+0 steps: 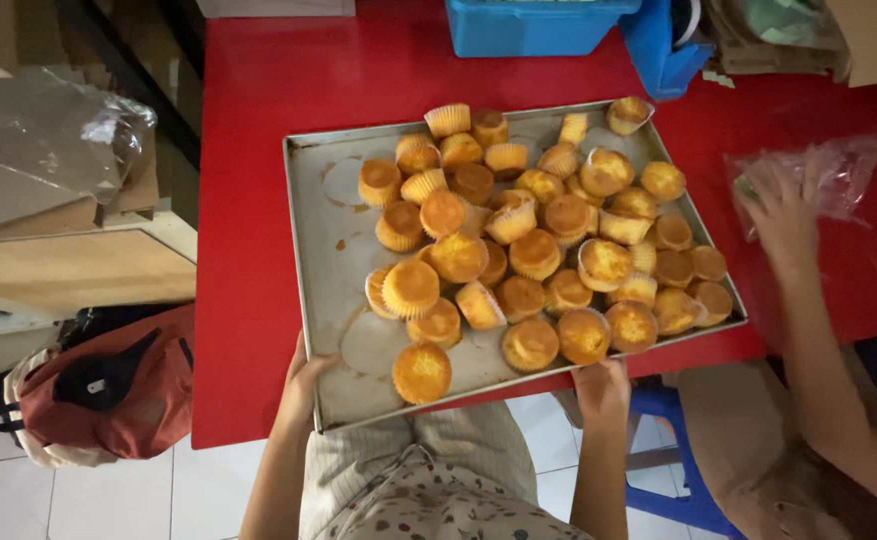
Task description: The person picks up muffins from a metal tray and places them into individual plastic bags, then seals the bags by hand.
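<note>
From the head camera, the left hand [303, 385] and right hand [601, 385] each grip the near edge of the metal tray [330, 255], piled with unpacked muffins [518, 240], overhanging the red bench's [248, 250] near edge.

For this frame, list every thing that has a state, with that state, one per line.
Metal tray: flat on the red table, near edge overhanging, gripped at both near corners.
Cupcakes: loosely piled on the tray, some upright, some tipped.
Left hand: closed on the tray's near left corner.
Right hand: closed on the tray's near edge.
Another person's hand: spread on a clear plastic bag.
Blue bin: upright.
</note>
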